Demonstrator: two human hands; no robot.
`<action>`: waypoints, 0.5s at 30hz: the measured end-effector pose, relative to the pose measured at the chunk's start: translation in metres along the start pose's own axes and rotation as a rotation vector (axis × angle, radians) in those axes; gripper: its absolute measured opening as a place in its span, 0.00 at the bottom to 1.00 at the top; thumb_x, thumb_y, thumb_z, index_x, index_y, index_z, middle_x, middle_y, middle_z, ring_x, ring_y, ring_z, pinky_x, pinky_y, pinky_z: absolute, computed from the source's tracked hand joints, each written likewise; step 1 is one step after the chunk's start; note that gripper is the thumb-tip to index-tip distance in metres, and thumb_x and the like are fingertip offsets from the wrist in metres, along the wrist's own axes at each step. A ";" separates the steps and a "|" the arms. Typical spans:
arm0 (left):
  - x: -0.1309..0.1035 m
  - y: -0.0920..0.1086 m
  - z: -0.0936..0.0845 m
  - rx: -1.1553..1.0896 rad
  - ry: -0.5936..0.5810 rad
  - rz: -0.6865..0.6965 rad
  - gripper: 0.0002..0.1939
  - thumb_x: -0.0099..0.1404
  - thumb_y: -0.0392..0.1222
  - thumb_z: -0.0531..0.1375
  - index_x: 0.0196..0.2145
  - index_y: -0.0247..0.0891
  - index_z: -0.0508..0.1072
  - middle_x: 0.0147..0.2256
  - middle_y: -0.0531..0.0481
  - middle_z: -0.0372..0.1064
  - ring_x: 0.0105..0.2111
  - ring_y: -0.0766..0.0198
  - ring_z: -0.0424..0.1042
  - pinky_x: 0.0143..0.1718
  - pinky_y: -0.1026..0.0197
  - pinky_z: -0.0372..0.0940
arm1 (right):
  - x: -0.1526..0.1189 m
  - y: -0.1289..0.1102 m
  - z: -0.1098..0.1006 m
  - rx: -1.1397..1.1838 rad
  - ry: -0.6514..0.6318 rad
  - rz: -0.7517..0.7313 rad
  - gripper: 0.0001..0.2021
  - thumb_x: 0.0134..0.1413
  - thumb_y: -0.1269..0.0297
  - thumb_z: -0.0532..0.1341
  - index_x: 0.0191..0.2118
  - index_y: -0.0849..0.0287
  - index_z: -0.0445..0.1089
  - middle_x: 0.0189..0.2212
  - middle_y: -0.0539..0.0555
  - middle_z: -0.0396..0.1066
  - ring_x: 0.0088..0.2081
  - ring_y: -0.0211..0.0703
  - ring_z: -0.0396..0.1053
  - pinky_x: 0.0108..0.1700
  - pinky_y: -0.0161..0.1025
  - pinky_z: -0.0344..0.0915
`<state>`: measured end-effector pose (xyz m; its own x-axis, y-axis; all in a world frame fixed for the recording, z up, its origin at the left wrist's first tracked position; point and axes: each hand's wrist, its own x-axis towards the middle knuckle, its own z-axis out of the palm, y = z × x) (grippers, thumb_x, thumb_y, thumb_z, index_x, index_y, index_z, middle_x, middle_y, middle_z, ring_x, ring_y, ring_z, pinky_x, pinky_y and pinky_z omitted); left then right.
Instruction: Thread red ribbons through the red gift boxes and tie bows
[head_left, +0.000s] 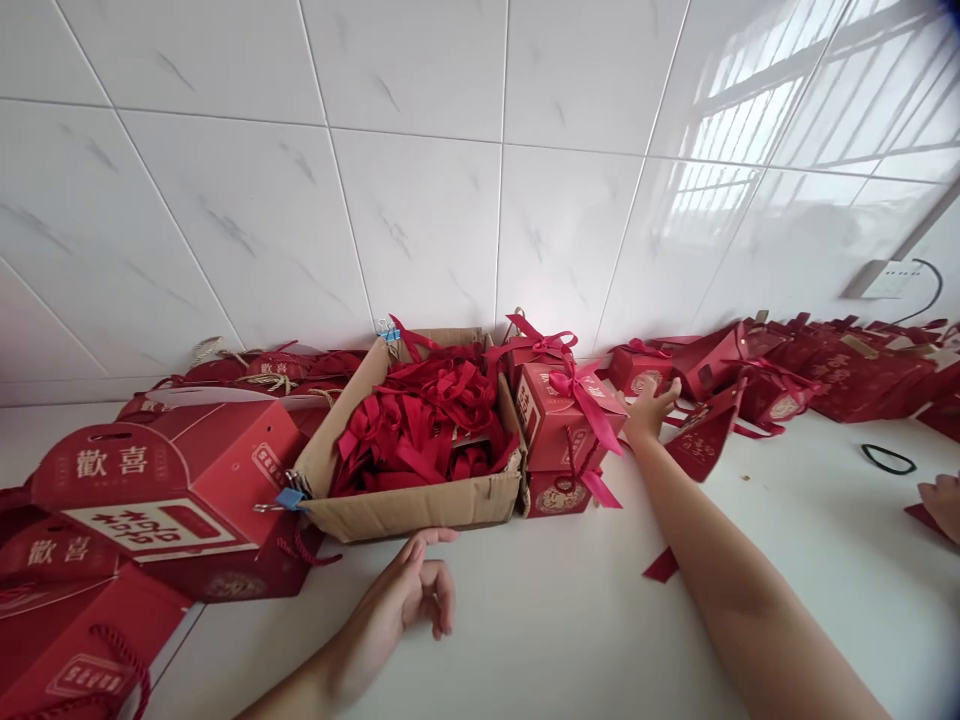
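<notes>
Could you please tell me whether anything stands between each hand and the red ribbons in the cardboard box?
For the left hand, only the near wall of the cardboard box stands before the red ribbons; the open top shows no cover. For the right hand, the stacked red boxes stand in between, beside the cardboard box.

Large gift box [199, 475], left: red, pale lettering, white panel [150, 530] with red characters. Carton [420, 508]: plain brown; its clips [291, 497], blue; ribbons [427, 410] within, deep red. Small boxes [546, 445], right of it: red, pale medallion [562, 497] below, pinkish-red bow [577, 382] above. Wall tiles [420, 220], far: white, grey-veined. Tabletop [540, 610]: white. Farther boxes [855, 375], right: red, markings perhaps gold, though blurred from where I stand.
</notes>
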<state>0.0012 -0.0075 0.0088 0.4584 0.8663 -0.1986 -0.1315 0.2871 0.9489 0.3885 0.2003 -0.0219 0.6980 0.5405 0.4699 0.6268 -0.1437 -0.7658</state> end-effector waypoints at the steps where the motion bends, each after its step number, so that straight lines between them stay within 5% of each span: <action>1: 0.000 0.001 0.000 0.001 -0.008 0.008 0.35 0.63 0.67 0.49 0.53 0.35 0.50 0.23 0.54 0.65 0.25 0.61 0.60 0.32 0.57 0.55 | -0.001 0.003 -0.002 0.023 0.008 0.022 0.22 0.55 0.60 0.62 0.54 0.60 0.62 0.61 0.60 0.48 0.58 0.58 0.53 0.55 0.57 0.57; 7: 0.000 0.003 -0.002 -0.064 -0.008 -0.028 0.25 0.65 0.62 0.50 0.46 0.38 0.57 0.22 0.54 0.64 0.25 0.62 0.60 0.32 0.58 0.54 | 0.014 0.018 0.000 0.074 0.031 0.234 0.19 0.61 0.60 0.59 0.55 0.61 0.63 0.53 0.59 0.62 0.51 0.49 0.65 0.50 0.52 0.65; 15: 0.007 -0.024 -0.023 -0.097 -0.022 -0.029 0.21 0.66 0.59 0.50 0.46 0.39 0.63 0.24 0.52 0.67 0.25 0.63 0.61 0.31 0.59 0.53 | 0.060 0.029 0.018 -0.042 -0.012 0.513 0.25 0.60 0.58 0.59 0.60 0.59 0.56 0.59 0.61 0.56 0.55 0.54 0.61 0.53 0.56 0.64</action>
<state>-0.0123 0.0014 -0.0214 0.4820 0.8484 -0.2189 -0.2018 0.3506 0.9145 0.4429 0.2436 -0.0240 0.9153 0.4014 0.0331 0.2184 -0.4258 -0.8780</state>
